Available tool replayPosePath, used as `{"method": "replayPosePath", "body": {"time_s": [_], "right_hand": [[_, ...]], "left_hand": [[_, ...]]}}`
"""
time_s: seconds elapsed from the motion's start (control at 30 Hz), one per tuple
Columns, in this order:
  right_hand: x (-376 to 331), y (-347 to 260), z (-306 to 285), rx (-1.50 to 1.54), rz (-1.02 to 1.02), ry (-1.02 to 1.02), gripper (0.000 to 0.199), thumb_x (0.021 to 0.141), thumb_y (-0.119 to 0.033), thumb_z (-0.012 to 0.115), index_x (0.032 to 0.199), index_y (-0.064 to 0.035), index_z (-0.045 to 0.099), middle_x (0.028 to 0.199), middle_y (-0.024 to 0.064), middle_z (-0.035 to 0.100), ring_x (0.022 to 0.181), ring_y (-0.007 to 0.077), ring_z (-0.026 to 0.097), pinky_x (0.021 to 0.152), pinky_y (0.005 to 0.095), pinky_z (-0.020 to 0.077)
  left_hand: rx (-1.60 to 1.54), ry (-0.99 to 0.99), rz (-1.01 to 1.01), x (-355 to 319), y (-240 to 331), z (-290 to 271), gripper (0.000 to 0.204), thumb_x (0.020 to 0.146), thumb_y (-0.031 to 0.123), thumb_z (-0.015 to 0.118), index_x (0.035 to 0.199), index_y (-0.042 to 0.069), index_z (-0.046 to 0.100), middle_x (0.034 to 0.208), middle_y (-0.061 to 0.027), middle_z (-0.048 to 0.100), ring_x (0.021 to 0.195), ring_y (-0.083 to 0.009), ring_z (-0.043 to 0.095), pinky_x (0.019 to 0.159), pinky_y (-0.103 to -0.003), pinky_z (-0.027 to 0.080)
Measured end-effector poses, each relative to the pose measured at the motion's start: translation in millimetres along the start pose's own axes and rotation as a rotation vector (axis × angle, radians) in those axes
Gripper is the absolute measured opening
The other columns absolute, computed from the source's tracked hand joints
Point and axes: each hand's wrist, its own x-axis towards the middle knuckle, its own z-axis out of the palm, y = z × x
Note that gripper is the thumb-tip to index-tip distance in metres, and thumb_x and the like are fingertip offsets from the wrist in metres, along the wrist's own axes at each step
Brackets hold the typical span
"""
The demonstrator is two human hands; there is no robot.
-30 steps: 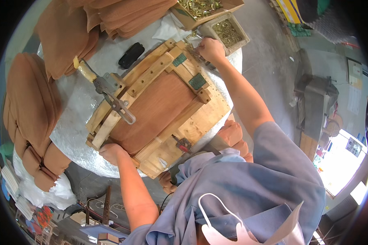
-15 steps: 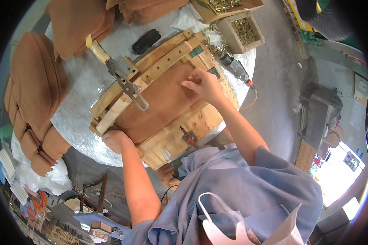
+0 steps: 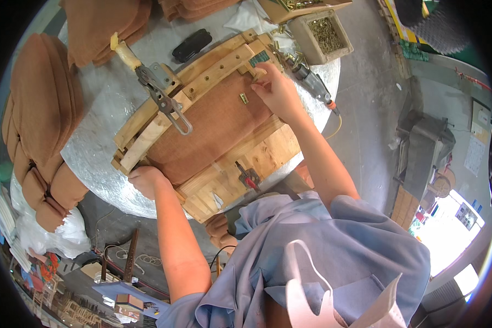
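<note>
A padded panel in brown fabric (image 3: 197, 134) lies inside a wooden frame jig (image 3: 224, 75) in front of me. On the panel's upper right part rests a small brass-coloured metal piece (image 3: 244, 98). Just right of that piece, my right hand (image 3: 279, 93) is over the panel's far right corner, its fingertips bent together against the frame; what they hold is too small to name. My left hand (image 3: 147, 181) is closed at the frame's near left corner, with its fingertips hidden. A toggle clamp (image 3: 161, 98) with a yellowish wrapped handle stands on the frame's far left side.
A second clamp with a red tip (image 3: 249, 177) sits on the near board. An air screwdriver (image 3: 314, 85) lies right of the frame, beside a box of small fasteners (image 3: 325, 35). A black case (image 3: 192, 46) lies behind. Brown cushions (image 3: 41, 98) are stacked at left.
My right hand has moved from the panel up to the frame's far right corner, and the small metal piece now lies uncovered on the panel. My left hand stays at the near left corner.
</note>
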Motion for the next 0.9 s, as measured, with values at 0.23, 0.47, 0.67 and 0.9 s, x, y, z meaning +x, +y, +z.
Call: {"method": "replayPosePath", "body": {"time_s": [0.23, 0.47, 0.67, 0.9], "right_hand": [[-8.4, 10.9, 11.9, -0.095, -0.026, 0.101, 0.032, 0.091, -0.015, 0.080, 0.120, -0.0078, 0.069, 0.091, 0.0115, 0.076, 0.086, 0.0325, 0.074, 0.079, 0.0437, 0.0577], [-0.2, 7.2, 24.4, -0.149, 0.012, 0.176, 0.021, 0.093, -0.022, 0.080, 0.110, -0.0120, 0.074, 0.092, 0.0103, 0.076, 0.086, 0.0302, 0.073, 0.076, 0.0429, 0.0574], [-9.8, -8.7, 18.2, -0.087, 0.119, 0.049, 0.022, 0.094, -0.025, 0.079, 0.111, -0.0124, 0.073, 0.096, 0.0097, 0.078, 0.088, 0.0274, 0.075, 0.076, 0.0418, 0.0579], [-41.4, -18.4, 42.5, -0.049, -0.012, 0.025, 0.018, 0.095, -0.019, 0.078, 0.111, -0.0124, 0.073, 0.097, 0.0094, 0.075, 0.083, 0.0265, 0.076, 0.075, 0.0395, 0.0598]], "left_hand": [[0.063, 0.010, 0.043, 9.3, -6.4, 6.0, 0.063, 0.116, 0.035, 0.017, 0.136, -0.004, 0.062, 0.135, -0.0254, 0.069, 0.123, -0.0448, 0.068, 0.105, -0.055, 0.057], [0.060, 0.017, 0.016, 13.8, -8.3, 8.2, 0.062, 0.116, 0.035, 0.018, 0.137, -0.005, 0.062, 0.136, -0.0251, 0.069, 0.123, -0.0452, 0.068, 0.105, -0.055, 0.058], [0.088, 0.037, 0.016, 11.3, -5.1, 7.8, 0.061, 0.116, 0.035, 0.019, 0.135, -0.003, 0.063, 0.134, -0.0239, 0.071, 0.120, -0.0458, 0.069, 0.102, -0.056, 0.058], [0.083, 0.054, 0.020, 21.0, -11.8, 13.7, 0.059, 0.115, 0.034, 0.021, 0.133, -0.002, 0.064, 0.131, -0.0234, 0.072, 0.119, -0.0470, 0.069, 0.100, -0.057, 0.059]]}}
